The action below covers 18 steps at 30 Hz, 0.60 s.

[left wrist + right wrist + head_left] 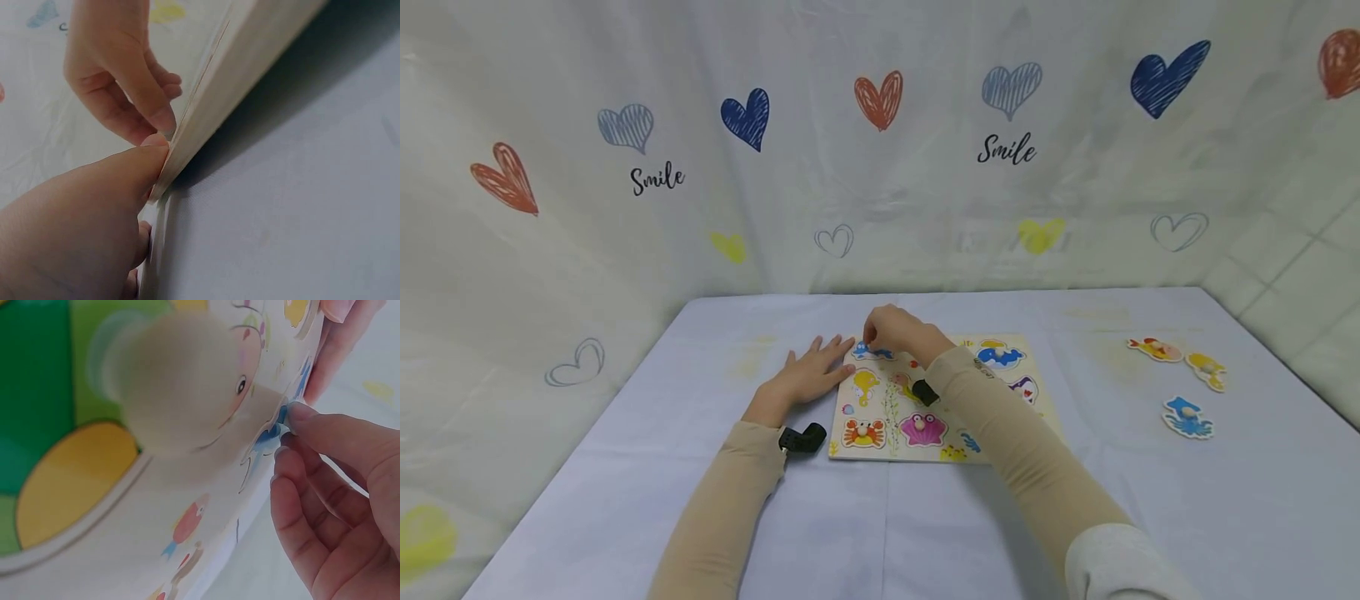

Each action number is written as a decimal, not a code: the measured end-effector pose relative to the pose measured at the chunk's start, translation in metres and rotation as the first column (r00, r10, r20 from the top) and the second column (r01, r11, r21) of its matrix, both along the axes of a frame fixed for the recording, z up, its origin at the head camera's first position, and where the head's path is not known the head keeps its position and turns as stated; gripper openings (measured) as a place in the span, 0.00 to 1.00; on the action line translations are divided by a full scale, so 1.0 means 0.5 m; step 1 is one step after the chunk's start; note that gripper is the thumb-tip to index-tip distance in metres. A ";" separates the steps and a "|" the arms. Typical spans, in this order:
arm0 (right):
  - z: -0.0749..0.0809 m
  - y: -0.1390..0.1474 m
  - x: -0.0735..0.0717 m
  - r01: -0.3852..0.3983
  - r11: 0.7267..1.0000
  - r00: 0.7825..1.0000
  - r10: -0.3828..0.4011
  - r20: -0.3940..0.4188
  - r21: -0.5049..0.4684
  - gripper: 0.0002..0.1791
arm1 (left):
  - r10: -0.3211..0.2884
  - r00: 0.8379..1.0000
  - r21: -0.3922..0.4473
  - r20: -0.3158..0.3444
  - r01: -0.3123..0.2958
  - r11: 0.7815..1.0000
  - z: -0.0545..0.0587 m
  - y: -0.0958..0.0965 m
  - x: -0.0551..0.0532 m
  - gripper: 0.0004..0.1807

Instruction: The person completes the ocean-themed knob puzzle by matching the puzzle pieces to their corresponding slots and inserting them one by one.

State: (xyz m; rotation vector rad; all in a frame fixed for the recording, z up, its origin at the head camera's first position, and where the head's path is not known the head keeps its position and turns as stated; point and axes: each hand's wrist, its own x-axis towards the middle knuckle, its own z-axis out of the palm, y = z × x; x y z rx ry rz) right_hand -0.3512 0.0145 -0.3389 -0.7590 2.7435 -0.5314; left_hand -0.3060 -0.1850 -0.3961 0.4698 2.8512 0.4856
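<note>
A wooden knob puzzle board [910, 453] with sea animals lies in front of me. At its far left corner my right hand [895, 327] pinches a blue puzzle piece [862, 352]. The right wrist view shows thumb and index finger on that blue piece [269, 435], at the board's surface; whether it sits fully flat cannot be told. My left hand [808, 373] rests at the board's left edge with fingers spread, its thumb [134, 172] touching the edge. A yellow seahorse [865, 386], an orange crab [863, 433] and a pink shell [923, 429] lie nearby. The right forearm hides part of the board.
To the right of the board lie three loose pieces on the white tablecloth [820, 517]: a red and yellow fish [1154, 349], a yellow piece [1207, 372] and a blue piece [1187, 418]. A blue whale [1000, 357] shows at the board's far right. Behind hangs a heart-printed curtain [925, 183].
</note>
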 end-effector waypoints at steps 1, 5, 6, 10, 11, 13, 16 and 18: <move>0.000 0.000 0.001 0.003 1.000 1.000 -0.003 0.000 0.003 0.07 | 0.000 1.000 0.000 0.000 0.000 1.000 0.000 0.000 0.000 0.38; 0.000 0.000 0.001 0.005 1.000 1.000 -0.005 0.004 0.006 0.08 | 0.000 1.000 0.000 -0.003 0.000 1.000 0.000 0.001 0.002 0.38; -0.001 0.000 0.001 0.004 1.000 1.000 -0.004 0.004 0.006 0.08 | -0.001 1.000 -0.001 -0.004 0.001 1.000 -0.001 0.001 0.001 0.38; 0.002 0.006 -0.003 -0.008 1.000 1.000 0.008 -0.018 0.004 0.10 | 0.003 1.000 -0.015 -0.008 -0.003 1.000 -0.001 0.001 0.000 0.38; 0.003 0.009 -0.004 -0.008 1.000 1.000 0.009 -0.024 0.003 0.10 | 0.002 1.000 -0.017 -0.009 -0.002 1.000 -0.001 0.002 -0.001 0.38; 0.008 0.016 -0.005 -0.012 1.000 0.999 0.012 -0.038 -0.003 0.12 | 0.000 1.000 -0.019 -0.005 -0.001 1.000 -0.001 0.003 -0.002 0.38; 0.019 0.029 -0.005 -0.015 0.999 0.999 0.014 -0.031 -0.040 0.13 | 0.000 1.000 -0.014 0.000 0.000 1.000 0.000 0.003 -0.002 0.39; 0.028 0.037 -0.003 -0.030 0.997 0.999 0.028 -0.027 -0.072 0.14 | 0.004 1.000 -0.009 0.001 -0.004 1.000 0.001 0.002 -0.002 0.38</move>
